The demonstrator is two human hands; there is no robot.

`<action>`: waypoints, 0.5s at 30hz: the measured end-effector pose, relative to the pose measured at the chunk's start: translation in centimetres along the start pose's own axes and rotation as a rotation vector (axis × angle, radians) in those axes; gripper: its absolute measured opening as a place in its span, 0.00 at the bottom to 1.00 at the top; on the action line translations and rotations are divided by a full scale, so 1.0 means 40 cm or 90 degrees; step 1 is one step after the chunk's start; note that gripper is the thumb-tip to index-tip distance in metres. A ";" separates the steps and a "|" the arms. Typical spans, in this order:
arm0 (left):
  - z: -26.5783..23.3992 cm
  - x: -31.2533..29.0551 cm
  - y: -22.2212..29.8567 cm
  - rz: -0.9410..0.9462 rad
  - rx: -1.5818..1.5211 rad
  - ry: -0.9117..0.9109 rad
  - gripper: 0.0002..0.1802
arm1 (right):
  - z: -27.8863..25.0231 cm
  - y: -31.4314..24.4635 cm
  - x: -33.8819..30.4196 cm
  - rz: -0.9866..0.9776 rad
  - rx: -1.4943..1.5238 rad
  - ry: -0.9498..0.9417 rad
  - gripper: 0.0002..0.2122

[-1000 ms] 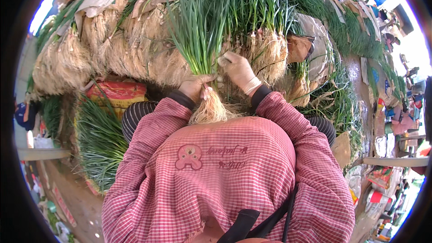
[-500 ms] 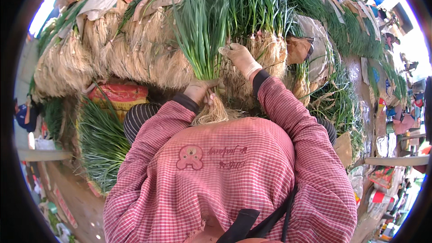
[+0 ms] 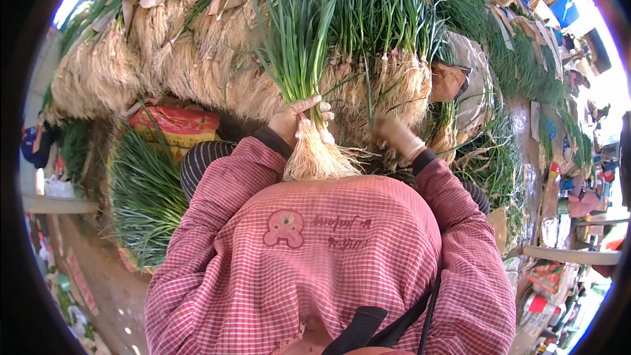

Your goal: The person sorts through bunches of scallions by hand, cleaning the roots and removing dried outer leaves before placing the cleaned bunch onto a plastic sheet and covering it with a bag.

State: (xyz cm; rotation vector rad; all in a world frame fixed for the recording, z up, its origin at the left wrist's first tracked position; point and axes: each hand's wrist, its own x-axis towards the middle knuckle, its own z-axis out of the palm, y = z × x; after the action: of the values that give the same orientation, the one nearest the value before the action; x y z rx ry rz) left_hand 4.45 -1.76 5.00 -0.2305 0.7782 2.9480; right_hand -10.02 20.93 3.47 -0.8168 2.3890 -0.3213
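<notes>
So far one bunch of green onions (image 3: 299,92) stands gathered in the left hand (image 3: 296,121), grip closed round it; at two o'clock the right hand (image 3: 394,135) reaches into the pile (image 3: 197,66), its grip unclear.

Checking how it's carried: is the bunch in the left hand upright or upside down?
Upright: the left hand grips the scallion bunch with green leaves up, roots hanging below.

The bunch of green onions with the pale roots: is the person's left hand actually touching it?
Touching. The head view shows the left hand wrapped around the bunch of green onions just above its roots, fingers across the stalks.
</notes>
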 end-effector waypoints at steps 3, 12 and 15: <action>0.024 -0.002 -0.011 -0.015 0.032 0.075 0.10 | 0.043 0.048 -0.054 -0.104 -0.410 -0.298 0.19; 0.024 0.012 -0.043 -0.100 0.022 -0.008 0.13 | -0.004 -0.228 0.058 -0.203 0.775 0.142 0.08; -0.015 0.035 -0.047 -0.074 0.063 0.058 0.14 | 0.007 -0.252 0.051 -0.133 0.980 0.093 0.06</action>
State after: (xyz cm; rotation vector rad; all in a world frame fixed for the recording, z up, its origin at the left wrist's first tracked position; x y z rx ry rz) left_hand 3.35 -0.37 3.36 -0.3902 0.8878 2.7980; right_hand -6.30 11.75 6.31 -0.2351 1.4091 -1.9573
